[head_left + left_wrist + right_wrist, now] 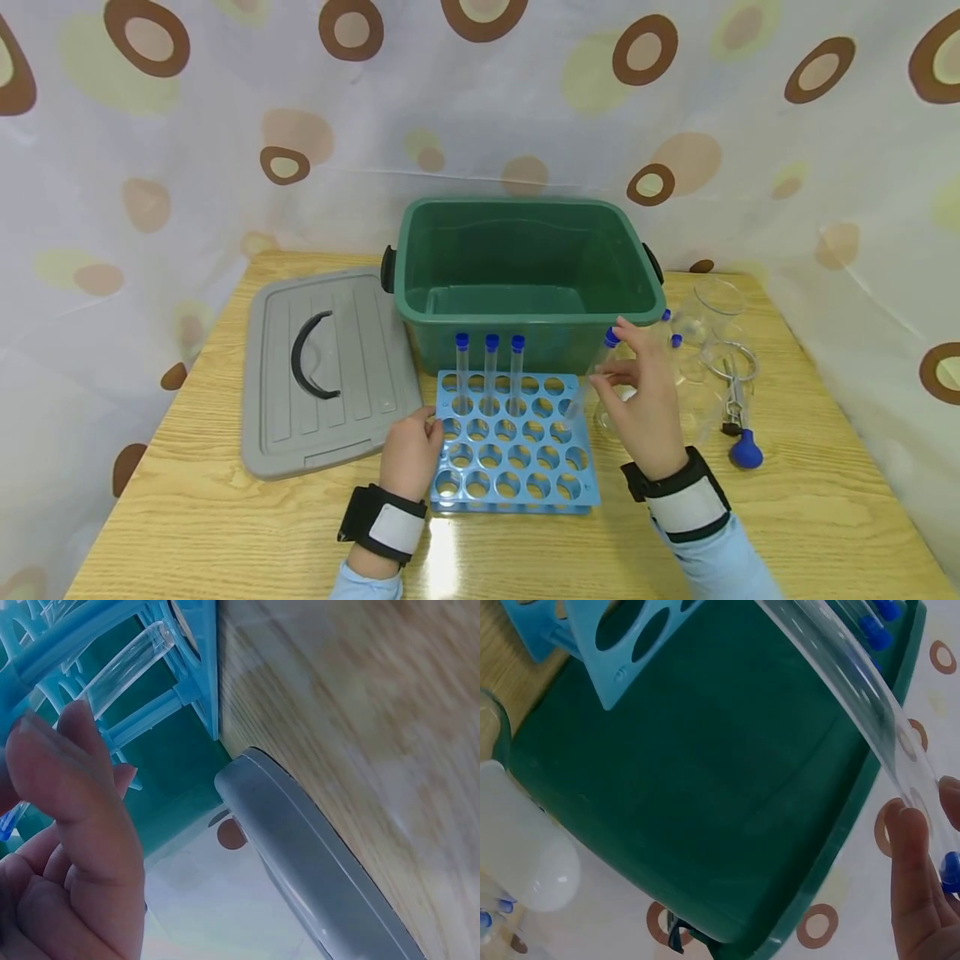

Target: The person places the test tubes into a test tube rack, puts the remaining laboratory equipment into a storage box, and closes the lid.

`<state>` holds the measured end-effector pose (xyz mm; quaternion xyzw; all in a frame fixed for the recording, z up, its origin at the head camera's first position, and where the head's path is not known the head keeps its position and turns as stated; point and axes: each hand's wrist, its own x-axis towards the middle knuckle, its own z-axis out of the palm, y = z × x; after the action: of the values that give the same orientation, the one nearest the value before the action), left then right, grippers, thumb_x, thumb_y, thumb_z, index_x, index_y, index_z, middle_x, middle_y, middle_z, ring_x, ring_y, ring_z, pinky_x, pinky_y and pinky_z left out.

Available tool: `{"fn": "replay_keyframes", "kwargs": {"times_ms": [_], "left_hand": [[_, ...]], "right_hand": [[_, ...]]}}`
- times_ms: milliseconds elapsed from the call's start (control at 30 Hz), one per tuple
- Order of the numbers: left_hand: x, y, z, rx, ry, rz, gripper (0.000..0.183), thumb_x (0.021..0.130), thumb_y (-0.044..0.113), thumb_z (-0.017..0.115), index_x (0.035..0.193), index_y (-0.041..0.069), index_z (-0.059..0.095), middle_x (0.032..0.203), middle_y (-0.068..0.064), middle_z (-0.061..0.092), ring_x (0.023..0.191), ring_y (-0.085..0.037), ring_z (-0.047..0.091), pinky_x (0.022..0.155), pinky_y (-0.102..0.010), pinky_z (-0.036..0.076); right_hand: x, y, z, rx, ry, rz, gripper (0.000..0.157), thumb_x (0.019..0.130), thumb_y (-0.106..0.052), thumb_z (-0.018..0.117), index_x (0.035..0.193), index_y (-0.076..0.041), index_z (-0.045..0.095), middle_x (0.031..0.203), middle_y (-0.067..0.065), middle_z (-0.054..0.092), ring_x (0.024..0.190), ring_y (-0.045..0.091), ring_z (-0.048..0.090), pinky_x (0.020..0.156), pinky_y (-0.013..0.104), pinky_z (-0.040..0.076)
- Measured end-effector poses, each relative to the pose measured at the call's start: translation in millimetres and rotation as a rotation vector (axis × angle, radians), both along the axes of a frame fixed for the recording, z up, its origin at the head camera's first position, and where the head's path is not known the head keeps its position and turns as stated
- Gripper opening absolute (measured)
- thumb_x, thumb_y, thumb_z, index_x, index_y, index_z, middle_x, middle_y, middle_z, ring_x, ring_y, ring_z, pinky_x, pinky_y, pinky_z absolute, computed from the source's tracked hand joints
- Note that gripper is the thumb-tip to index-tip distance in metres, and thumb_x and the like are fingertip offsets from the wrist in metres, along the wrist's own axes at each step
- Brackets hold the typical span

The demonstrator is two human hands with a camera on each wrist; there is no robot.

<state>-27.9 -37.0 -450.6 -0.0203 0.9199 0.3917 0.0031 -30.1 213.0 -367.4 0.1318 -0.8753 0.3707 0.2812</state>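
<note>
A light blue test tube rack stands on the table, with three blue-capped test tubes upright in a row near its back. My left hand grips the rack's left edge; in the left wrist view its fingers overlap a blue bar of the rack. Between thumb and fingers, my right hand pinches another clear test tube near its blue cap. This tube leans, its lower end over the right column of holes.
Behind the rack stands a green bin with black handles. Its grey lid lies to the left. At the right are clear glassware, more blue-capped tubes, a metal clamp and a blue rubber bulb.
</note>
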Motion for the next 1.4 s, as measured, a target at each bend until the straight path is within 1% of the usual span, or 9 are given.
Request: {"fn": "replay_keyframes", "kwargs": {"times_ms": [167, 333, 533, 800, 867, 967, 1067, 1267, 1400], "left_hand": [[-0.4, 0, -0.6, 0.000, 0.001, 0.000, 0.024, 0.090, 0.008, 0.057, 0.107, -0.006, 0.065, 0.056, -0.002, 0.055, 0.045, -0.008, 0.042, 0.042, -0.021, 0.033], [0.0, 0, -1.3, -0.005, 0.009, 0.003, 0.023, 0.089, 0.007, 0.057, 0.107, -0.006, 0.065, 0.056, -0.002, 0.054, 0.044, -0.008, 0.041, 0.041, -0.021, 0.033], [0.6, 0, -2.0, -0.009, 0.026, 0.009, 0.023, 0.088, 0.006, 0.057, 0.106, -0.007, 0.066, 0.056, -0.003, 0.055, 0.044, -0.008, 0.041, 0.042, -0.021, 0.033], [1.1, 1, -1.8, -0.015, 0.040, 0.014, 0.022, 0.088, 0.006, 0.058, 0.105, -0.007, 0.066, 0.057, -0.003, 0.057, 0.046, -0.008, 0.043, 0.042, -0.021, 0.034], [1.1, 1, -0.9, -0.011, 0.031, 0.015, 0.023, 0.088, 0.006, 0.058, 0.105, -0.007, 0.066, 0.057, -0.003, 0.057, 0.045, -0.008, 0.043, 0.042, -0.021, 0.034], [1.0, 1, -0.3, -0.004, 0.018, 0.016, 0.023, 0.089, 0.007, 0.058, 0.106, -0.006, 0.066, 0.057, -0.002, 0.056, 0.045, -0.007, 0.042, 0.041, -0.021, 0.034], [0.9, 1, -0.1, -0.003, 0.015, 0.019, 0.023, 0.089, 0.007, 0.058, 0.107, -0.006, 0.066, 0.057, -0.002, 0.056, 0.045, -0.007, 0.042, 0.041, -0.021, 0.034], [1.0, 1, -1.5, -0.016, 0.035, 0.018, 0.022, 0.088, 0.006, 0.059, 0.105, -0.006, 0.066, 0.059, -0.004, 0.059, 0.047, -0.008, 0.044, 0.043, -0.022, 0.035], [0.8, 1, -1.7, -0.011, 0.025, 0.021, 0.023, 0.088, 0.007, 0.059, 0.106, -0.006, 0.066, 0.058, -0.003, 0.058, 0.046, -0.008, 0.044, 0.042, -0.021, 0.034]], "right_hand": [[-8.0, -3, -6.1, -0.028, 0.009, -0.016, 0.064, 0.070, 0.018, 0.070, 0.127, 0.007, 0.044, 0.124, 0.025, 0.049, 0.073, 0.020, 0.062, 0.074, 0.002, 0.043], [-13.6, -7, -15.1, -0.039, 0.032, 0.010, 0.062, 0.070, 0.018, 0.069, 0.125, 0.007, 0.044, 0.119, 0.026, 0.052, 0.073, 0.030, 0.062, 0.075, 0.002, 0.043], [-18.6, -8, -24.4, -0.030, -0.001, 0.035, 0.062, 0.072, 0.018, 0.068, 0.127, 0.006, 0.043, 0.126, 0.026, 0.050, 0.075, 0.030, 0.064, 0.075, 0.004, 0.044], [-21.4, -11, -26.5, -0.032, -0.042, 0.050, 0.059, 0.073, 0.017, 0.068, 0.125, 0.007, 0.044, 0.126, 0.025, 0.048, 0.075, 0.030, 0.064, 0.074, 0.004, 0.045], [-21.9, -12, -26.9, -0.018, -0.050, 0.043, 0.059, 0.073, 0.016, 0.069, 0.125, 0.006, 0.045, 0.127, 0.025, 0.048, 0.076, 0.029, 0.064, 0.073, 0.010, 0.049], [-23.0, -13, -28.8, 0.000, -0.074, 0.041, 0.060, 0.073, 0.016, 0.069, 0.126, 0.004, 0.044, 0.126, 0.024, 0.048, 0.077, 0.028, 0.064, 0.070, 0.025, 0.054], [-23.6, -14, -32.8, 0.010, -0.120, 0.046, 0.059, 0.074, 0.015, 0.068, 0.127, 0.004, 0.045, 0.120, 0.023, 0.050, 0.079, 0.027, 0.064, 0.069, 0.037, 0.055], [-24.2, -14, -40.3, 0.032, -0.220, 0.039, 0.057, 0.078, 0.011, 0.067, 0.129, 0.002, 0.045, 0.112, 0.021, 0.053, 0.082, 0.027, 0.064, 0.071, 0.039, 0.054], [-24.8, -14, -42.8, 0.045, -0.242, 0.041, 0.056, 0.079, 0.010, 0.067, 0.130, 0.002, 0.044, 0.114, 0.022, 0.052, 0.083, 0.028, 0.064, 0.071, 0.038, 0.054]]}}
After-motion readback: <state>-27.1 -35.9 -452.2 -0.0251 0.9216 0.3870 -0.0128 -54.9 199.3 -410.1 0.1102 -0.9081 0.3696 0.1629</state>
